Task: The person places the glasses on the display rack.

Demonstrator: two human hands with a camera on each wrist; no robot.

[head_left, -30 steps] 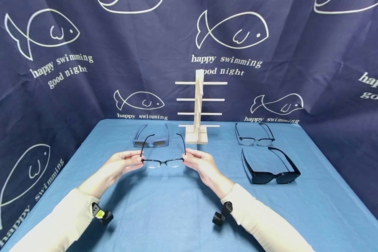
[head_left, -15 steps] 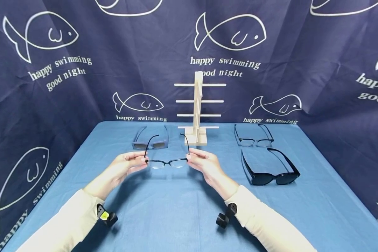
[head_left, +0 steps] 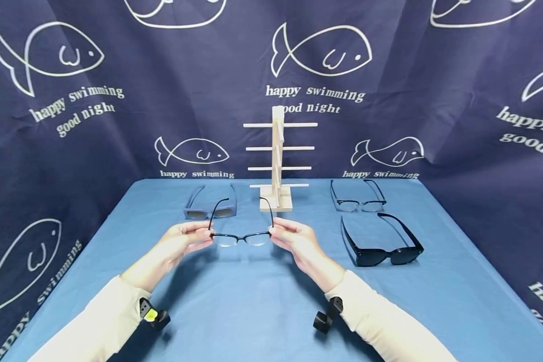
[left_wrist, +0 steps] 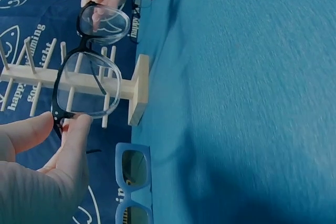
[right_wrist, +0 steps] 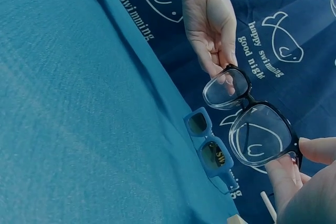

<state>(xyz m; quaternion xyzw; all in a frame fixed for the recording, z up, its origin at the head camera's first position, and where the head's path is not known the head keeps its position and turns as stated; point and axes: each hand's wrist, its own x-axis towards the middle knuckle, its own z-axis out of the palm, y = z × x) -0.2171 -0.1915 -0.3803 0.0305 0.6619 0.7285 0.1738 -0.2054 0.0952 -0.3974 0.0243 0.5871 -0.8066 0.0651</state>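
Note:
Between both hands, a pair of eyeglasses (head_left: 241,237) with a black upper rim and clear lower rims is held above the table, temples unfolded and pointing away. The left hand (head_left: 181,241) pinches its left hinge corner between thumb and fingers. At the opposite hinge corner, the right hand (head_left: 298,244) has the same pinch. Through the lenses in the left wrist view, a wooden rack with pegs (left_wrist: 79,81) shows behind. Just beyond the left hand lie blue-framed sunglasses (head_left: 210,213).
The wooden rack (head_left: 277,161) stands at the back middle of the blue-covered table (head_left: 235,311). To the right lie black sunglasses (head_left: 389,255), with half-rim eyeglasses (head_left: 361,205) behind them. A dark blue fish-print curtain (head_left: 235,65) hangs around the back and sides.
Both hands have carried the eyeglasses slightly to the right over the table, keeping their pinch. The whole head view has shifted a little left and down.

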